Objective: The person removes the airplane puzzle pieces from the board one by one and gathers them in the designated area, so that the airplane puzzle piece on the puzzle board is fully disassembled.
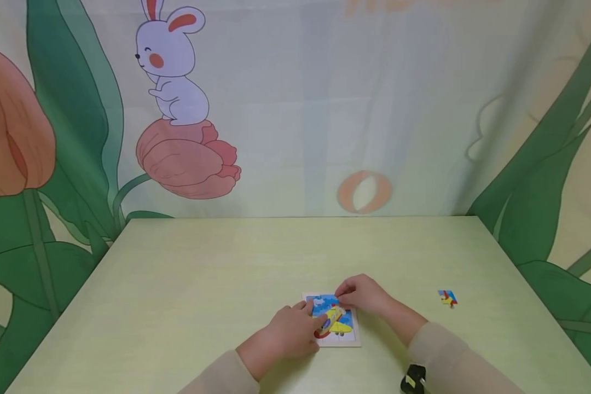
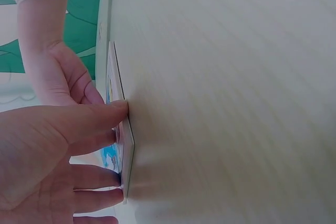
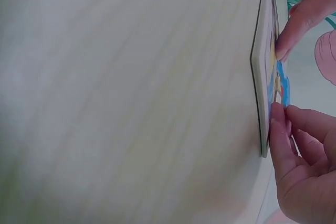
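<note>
A small jigsaw puzzle (image 1: 342,338) with a pale frame lies on the table, showing a yellow airplane on blue sky. Over its left side lies my left hand (image 1: 291,330), its fairly straight fingers pressing the picture and frame while the thumb touches the near edge. At the far right corner, my right hand (image 1: 364,293) pinches a puzzle piece (image 3: 285,85) between thumb and fingers; a blue part of it stands up from the board in the right wrist view. The fingertips hide the rest of that piece.
A loose puzzle piece (image 1: 447,297), blue, red and yellow, lies on the table (image 1: 202,284) to the right. A small black object (image 1: 413,378) is by the right sleeve at the near edge. Behind the table hangs a printed curtain (image 1: 276,109).
</note>
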`<control>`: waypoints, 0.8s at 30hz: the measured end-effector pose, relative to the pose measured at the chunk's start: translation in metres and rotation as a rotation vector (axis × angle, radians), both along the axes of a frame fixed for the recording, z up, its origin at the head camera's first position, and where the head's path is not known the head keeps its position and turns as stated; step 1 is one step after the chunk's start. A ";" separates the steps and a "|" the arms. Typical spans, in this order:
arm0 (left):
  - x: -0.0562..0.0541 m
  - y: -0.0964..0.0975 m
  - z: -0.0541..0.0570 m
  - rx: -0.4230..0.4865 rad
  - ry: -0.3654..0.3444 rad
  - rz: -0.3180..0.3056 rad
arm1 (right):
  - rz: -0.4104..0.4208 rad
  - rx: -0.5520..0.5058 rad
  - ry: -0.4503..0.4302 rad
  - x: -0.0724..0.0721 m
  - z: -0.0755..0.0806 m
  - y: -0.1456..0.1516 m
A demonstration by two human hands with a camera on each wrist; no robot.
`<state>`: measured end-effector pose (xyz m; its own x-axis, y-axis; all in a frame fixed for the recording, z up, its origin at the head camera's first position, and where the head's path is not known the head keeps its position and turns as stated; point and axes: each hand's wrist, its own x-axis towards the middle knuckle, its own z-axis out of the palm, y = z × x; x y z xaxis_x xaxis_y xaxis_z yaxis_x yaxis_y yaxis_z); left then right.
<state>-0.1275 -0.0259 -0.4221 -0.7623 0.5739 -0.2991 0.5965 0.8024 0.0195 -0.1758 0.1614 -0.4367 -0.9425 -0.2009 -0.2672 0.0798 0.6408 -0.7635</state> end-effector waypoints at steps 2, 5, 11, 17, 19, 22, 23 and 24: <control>0.000 0.000 0.000 -0.001 -0.008 0.006 | 0.001 -0.011 -0.002 -0.001 -0.003 0.001; 0.000 0.001 -0.001 -0.001 -0.010 0.010 | -0.003 -0.019 -0.001 -0.003 -0.006 0.002; 0.000 0.001 -0.004 -0.002 0.003 0.007 | -0.012 -0.011 0.014 -0.004 -0.006 0.007; 0.001 0.001 -0.004 -0.012 0.009 0.005 | -0.045 -0.021 0.024 -0.002 -0.004 0.016; 0.001 0.001 -0.004 -0.022 0.016 0.003 | -0.061 -0.027 0.020 -0.001 -0.005 0.020; 0.001 0.000 -0.003 -0.032 0.026 0.000 | -0.082 -0.046 0.021 0.000 -0.005 0.026; 0.001 0.001 -0.003 -0.036 0.027 -0.001 | -0.087 -0.049 0.022 0.001 -0.005 0.029; 0.001 0.001 -0.002 -0.039 0.026 -0.003 | -0.090 -0.050 0.025 0.001 -0.006 0.032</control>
<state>-0.1264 -0.0249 -0.4244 -0.7686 0.5643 -0.3015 0.5986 0.8005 -0.0278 -0.1746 0.1931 -0.4423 -0.9634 -0.1282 -0.2355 0.1160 0.5927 -0.7970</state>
